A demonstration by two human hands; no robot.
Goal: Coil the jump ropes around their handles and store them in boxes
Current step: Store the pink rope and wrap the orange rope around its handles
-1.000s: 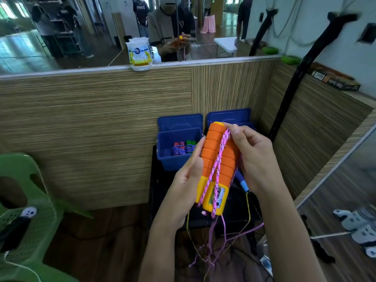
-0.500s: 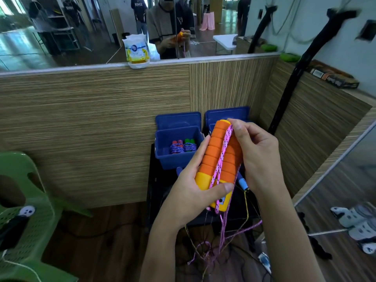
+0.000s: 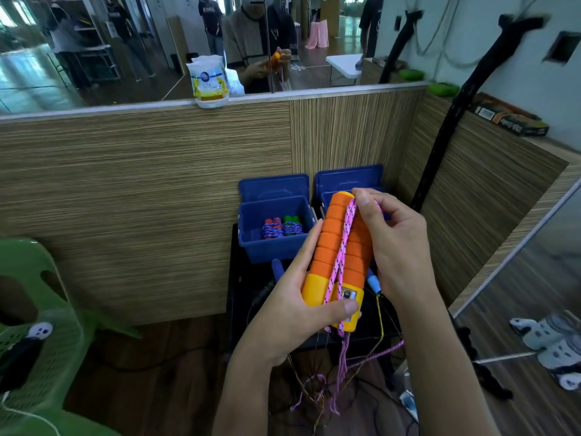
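With two coiled ropes [image 3: 282, 229] already lying in the left blue box [image 3: 251, 234], the left hand [image 3: 292, 305] is clasping the orange handles [image 3: 338, 256] above the bench while the right hand [image 3: 393, 243] is pinching the pink rope [image 3: 344, 243] at their tops, its coiling barely begun and most hanging loose.

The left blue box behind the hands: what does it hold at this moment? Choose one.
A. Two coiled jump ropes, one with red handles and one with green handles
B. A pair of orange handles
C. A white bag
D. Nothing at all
A: inside the left blue box lie two bundles wound in blue-and-white cord, the red-handled rope beside the green-handled rope.
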